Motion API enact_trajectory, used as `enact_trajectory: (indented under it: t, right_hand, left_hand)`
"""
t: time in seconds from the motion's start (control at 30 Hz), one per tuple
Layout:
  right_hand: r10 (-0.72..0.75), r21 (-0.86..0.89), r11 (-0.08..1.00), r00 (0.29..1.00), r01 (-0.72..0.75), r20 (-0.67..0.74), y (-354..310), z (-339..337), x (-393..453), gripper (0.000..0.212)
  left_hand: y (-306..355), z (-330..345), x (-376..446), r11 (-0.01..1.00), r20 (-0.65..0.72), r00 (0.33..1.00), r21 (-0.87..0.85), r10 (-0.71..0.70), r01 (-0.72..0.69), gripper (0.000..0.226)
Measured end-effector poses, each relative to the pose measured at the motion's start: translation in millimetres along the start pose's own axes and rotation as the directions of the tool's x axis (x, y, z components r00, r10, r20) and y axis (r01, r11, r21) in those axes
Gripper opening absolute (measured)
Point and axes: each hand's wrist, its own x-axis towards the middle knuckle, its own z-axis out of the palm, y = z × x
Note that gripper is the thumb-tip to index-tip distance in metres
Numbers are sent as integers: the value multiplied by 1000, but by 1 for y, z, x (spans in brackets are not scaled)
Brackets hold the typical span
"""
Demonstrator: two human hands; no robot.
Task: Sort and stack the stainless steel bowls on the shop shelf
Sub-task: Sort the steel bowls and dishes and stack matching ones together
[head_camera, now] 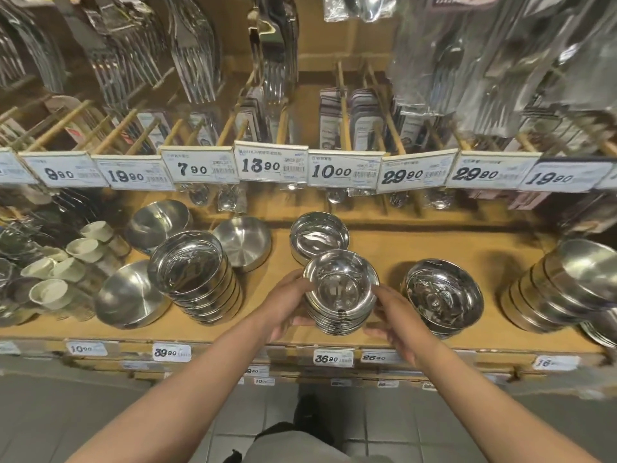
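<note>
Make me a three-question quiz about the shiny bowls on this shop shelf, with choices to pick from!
1. Where is the stack of bowls being held?
A. On the floor
B. Near the front of the shelf
C. Hanging on a peg

2. How many hands touch that stack?
A. None
B. One
C. Two

3. How do the bowls in it sit?
A. Open side up
B. Upside down
C. Wrapped in paper

Answers:
1 B, it sits just behind the front edge.
2 C, the left hand and right hand hold its sides.
3 A, the top bowl's shiny inside shows.
</note>
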Motion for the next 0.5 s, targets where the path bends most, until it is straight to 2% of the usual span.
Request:
enact_trajectory:
  t: [0.13,0.27,0.33,0.43,0.5]
  right_hand:
    - [2,0,1000,1000,-2,-31,3,-6,-6,53]
    - [-12,-1,1000,996,12,-89,-1,-10,-20,48]
    - [-57,-83,995,989,46,-136,-6,-10,-33,46]
    - [-228,-303,940,950,157,-214,-15,-13,-59,48]
    - [-313,-366,904,924,219,-219,-26,-9,-78,49]
  left_hand:
    - [4,19,0,1000,20,1000,14,0,0,42]
    - [6,26,-5,1000,34,999,19,-7,6,38]
    - [5,22,-13,999,40,999,53,-3,1,40]
    - [-3,5,-34,995,-16,1000,97,-5,6,64]
    - [-12,-15,-55,997,-67,998,73,-17,22,70]
